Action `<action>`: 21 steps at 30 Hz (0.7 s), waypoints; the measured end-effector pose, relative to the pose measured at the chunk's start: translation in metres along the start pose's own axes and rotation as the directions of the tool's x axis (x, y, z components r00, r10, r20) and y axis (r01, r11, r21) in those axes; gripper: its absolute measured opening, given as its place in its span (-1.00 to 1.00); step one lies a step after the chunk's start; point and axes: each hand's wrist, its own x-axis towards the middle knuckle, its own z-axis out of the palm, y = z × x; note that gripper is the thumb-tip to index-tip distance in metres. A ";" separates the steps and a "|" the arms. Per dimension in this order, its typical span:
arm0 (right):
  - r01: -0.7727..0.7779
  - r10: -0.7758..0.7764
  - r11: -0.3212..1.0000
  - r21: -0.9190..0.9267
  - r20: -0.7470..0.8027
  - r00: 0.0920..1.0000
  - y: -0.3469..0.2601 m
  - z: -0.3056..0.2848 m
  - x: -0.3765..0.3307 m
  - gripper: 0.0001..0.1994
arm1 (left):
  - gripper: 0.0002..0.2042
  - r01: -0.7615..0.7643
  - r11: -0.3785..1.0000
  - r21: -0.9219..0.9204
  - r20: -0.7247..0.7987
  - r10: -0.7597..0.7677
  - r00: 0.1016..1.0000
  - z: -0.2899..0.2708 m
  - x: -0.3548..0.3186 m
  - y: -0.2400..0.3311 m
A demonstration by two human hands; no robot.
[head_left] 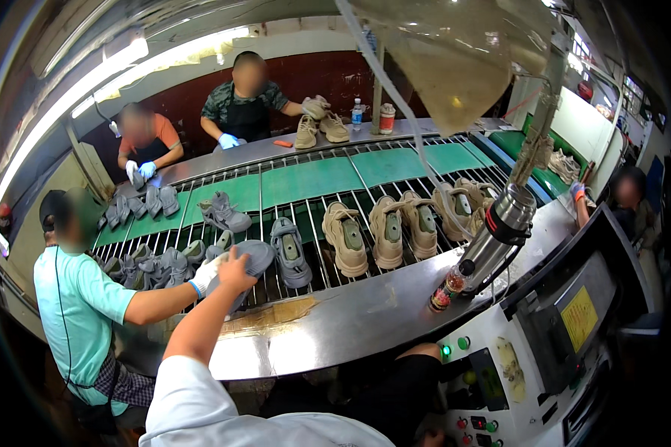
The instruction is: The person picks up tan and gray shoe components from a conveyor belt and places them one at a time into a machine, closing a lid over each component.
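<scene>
My left hand (236, 273) grips a grey shoe (255, 257) tilted so that its flat sole shows. Beside it, a co-worker's white-gloved hand (207, 276) is at the same shoe. Just right of my left hand, a single grey sneaker (291, 255) lies on the metal bars of the roller conveyor (314, 257). What seems to be my right hand (431, 438) is at the lower edge, dark and cut off near the control panel; its fingers cannot be made out.
Several beige sneakers (387, 232) line the bars to the right; grey ones (173, 267) crowd the left. Nearby are a steel thermos (499, 223), a drink bottle (447, 289) and a control panel (492, 372). Co-workers stand left and across the green belt (306, 182).
</scene>
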 end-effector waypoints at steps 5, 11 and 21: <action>-0.006 0.017 0.969 0.247 -0.040 0.999 0.007 0.026 0.059 -0.58 | -0.31 0.294 0.382 -0.876 0.274 -0.106 0.956 -0.038 -0.076 -0.017; 0.164 -0.372 0.727 0.667 0.182 0.910 -0.181 0.025 0.041 -0.49 | -0.26 0.498 -0.558 -0.664 0.384 0.317 0.867 -0.016 -0.189 0.035; -0.055 -0.716 -0.286 0.957 -0.174 0.676 -0.317 -0.105 0.000 -0.21 | -0.77 0.059 0.121 -0.991 0.126 0.988 0.094 -0.038 -0.232 0.315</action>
